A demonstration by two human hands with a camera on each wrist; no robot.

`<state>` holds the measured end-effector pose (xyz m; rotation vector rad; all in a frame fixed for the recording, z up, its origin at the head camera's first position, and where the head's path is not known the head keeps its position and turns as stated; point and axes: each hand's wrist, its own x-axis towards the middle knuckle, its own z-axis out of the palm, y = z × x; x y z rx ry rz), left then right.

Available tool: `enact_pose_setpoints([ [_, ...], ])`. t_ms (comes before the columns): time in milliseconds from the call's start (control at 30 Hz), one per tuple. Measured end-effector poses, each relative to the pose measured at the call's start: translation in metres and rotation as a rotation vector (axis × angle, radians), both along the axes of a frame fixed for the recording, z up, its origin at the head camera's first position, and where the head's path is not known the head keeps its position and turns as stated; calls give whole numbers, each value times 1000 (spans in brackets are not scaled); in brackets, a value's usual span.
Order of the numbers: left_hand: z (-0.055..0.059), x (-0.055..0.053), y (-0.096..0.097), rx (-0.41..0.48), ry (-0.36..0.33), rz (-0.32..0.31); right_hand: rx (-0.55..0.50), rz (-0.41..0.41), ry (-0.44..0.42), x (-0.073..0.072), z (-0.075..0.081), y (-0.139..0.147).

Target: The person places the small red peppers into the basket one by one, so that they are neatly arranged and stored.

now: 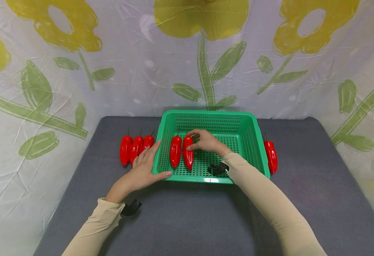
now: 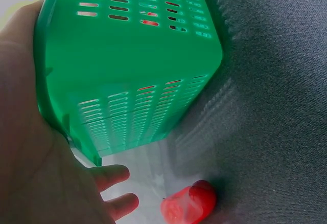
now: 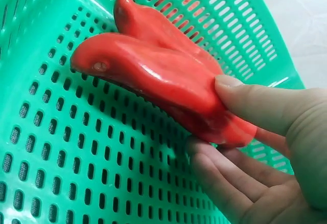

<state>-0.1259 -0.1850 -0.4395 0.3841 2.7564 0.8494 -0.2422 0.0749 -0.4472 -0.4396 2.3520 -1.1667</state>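
Observation:
A green perforated plastic basket (image 1: 210, 113) stands on the grey table. Inside it, my right hand (image 1: 208, 141) holds a glossy red pepper (image 3: 153, 75) by its stem end, thumb on one side and fingers on the other. A second red pepper (image 1: 175, 153) lies just left of it, lengthwise in the basket. With its fingers spread straight, my left hand (image 1: 144, 168) rests against the basket's near left corner, the thumb along the front rim. In the left wrist view, the palm and two fingertips show beside the basket's outer wall.
Left of the basket, three red peppers (image 1: 125, 150) lie side by side, partly behind the left hand. Another red pepper (image 1: 271, 156) lies against the basket's right outer side. A flower-printed white cloth (image 1: 126, 71) hangs behind the grey tabletop (image 1: 187, 220) and along both sides.

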Motion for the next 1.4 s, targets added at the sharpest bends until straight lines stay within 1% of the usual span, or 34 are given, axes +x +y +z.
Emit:
enact_pose_setpoints([
  [200,0,-1,0,-4,9,-2,22,3,5,-2,-3,-1],
  [500,0,0,1,6,6,7,43,-5,7,-2,-3,-2],
  [833,0,-1,1,5,3,7,38,-20,-5,-4,-6,-5],
  [1067,1,0,1,6,2,4,62,-9,18,-5,-6,-5],
  [1400,3,1,2,3,0,5,42,-24,5,-5,-7,-6],
])
